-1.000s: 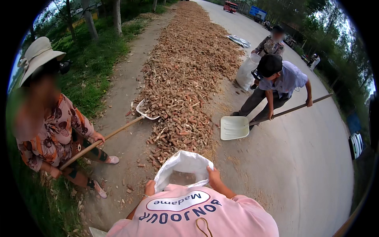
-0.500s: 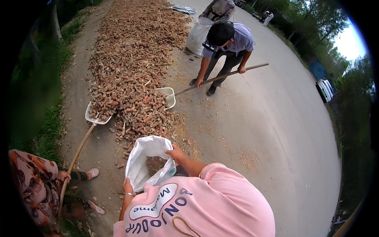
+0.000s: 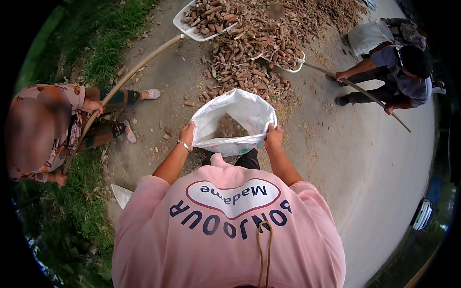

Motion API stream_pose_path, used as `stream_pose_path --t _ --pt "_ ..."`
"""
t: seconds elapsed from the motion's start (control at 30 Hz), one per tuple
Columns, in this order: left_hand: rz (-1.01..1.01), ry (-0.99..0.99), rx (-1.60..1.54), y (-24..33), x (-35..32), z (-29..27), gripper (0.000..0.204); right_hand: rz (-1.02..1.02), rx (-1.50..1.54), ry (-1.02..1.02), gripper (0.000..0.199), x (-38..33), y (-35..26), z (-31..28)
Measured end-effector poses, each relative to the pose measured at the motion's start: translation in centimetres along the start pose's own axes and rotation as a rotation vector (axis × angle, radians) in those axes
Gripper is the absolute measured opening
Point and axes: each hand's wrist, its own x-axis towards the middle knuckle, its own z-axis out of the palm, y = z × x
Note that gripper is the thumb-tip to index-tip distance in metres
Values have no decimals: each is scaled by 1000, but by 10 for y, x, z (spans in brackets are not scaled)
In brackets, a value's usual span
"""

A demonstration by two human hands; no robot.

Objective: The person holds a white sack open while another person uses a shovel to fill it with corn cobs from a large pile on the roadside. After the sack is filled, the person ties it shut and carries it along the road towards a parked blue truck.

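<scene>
A white woven sack (image 3: pixel 252 115) is held mouth-up in front of my body, with its rim spread wide. My left hand (image 3: pixel 186 136), with a bracelet at its wrist, grips the left edge of the rim. On the opposite edge my right hand (image 3: pixel 274 137) is closed round the fabric. Brownish contents (image 3: pixel 229 128) show dimly through the opening; I cannot make out what they are. Just beyond the sack lies the near end of a long pile of bare corn cobs (image 3: pixel 247 79).
A person at left holds a long-handled white scoop (image 3: pixel 181 23) loaded with cobs. Another at right holds a second white scoop (image 3: pixel 298 65), also bearing cobs. Behind that person another worker is beside a pale sack (image 3: pixel 367 37). Grass (image 3: pixel 105 62) borders the left side; paved ground (image 3: pixel 365 158) stretches right.
My view has turned, so the sack appears more central and the pile farther up and right. The left scoop, earlier at the pile's edge, now carries cobs. Both hands keep hold of the rim.
</scene>
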Motion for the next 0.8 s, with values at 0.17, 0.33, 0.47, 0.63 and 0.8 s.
stream_pose_path --t 0.17,0.33,0.47,0.63,0.8 --pt "-7 -30 -83 -2 31 6 40 -15 53 -128 29 34 -14 17" --pt "-64 -131 -162 -13 88 15 42 44 104 -138 29 89 -6 24" --pt "-94 -108 -177 -14 102 14 41 76 222 -156 31 108 0 30" --pt "-71 -81 -251 -24 119 2 41 148 168 -99 32 116 -3 35" --pt "-158 -65 -339 -14 123 7 40 163 278 -84 24 135 -4 39"
